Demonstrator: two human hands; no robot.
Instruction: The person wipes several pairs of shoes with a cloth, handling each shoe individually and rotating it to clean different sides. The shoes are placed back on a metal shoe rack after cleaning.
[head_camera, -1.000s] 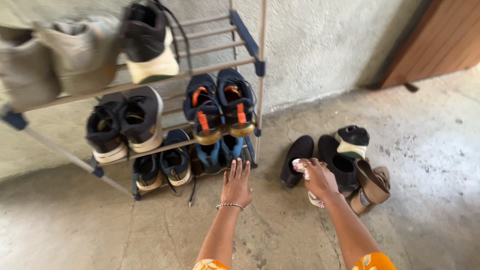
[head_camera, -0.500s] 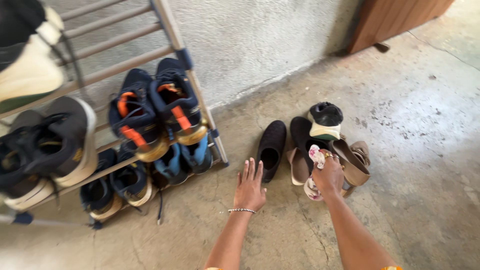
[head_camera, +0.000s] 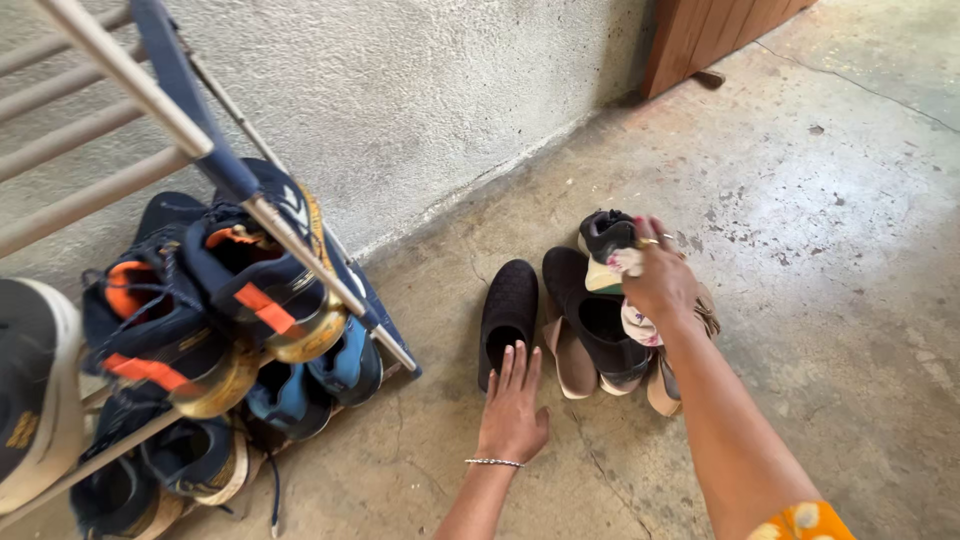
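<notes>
Head view: left hand (head_camera: 512, 415), fingers (head_camera: 520, 365) straight and together, touches the black slip-on shoe (head_camera: 507, 315) mid-frame; right hand (head_camera: 658, 280) clutches a floral cloth (head_camera: 636, 322).

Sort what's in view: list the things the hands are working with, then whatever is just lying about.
In hand:
left hand, flat beside the black slip-on shoe
right hand, holding a floral cloth, at the black-and-white sneaker

Lying about:
shoe rack
navy-and-orange sneakers
wooden door

black slip-on shoe (head_camera: 507, 318), floral white cloth (head_camera: 636, 322), grey floor (head_camera: 830, 300)
</notes>
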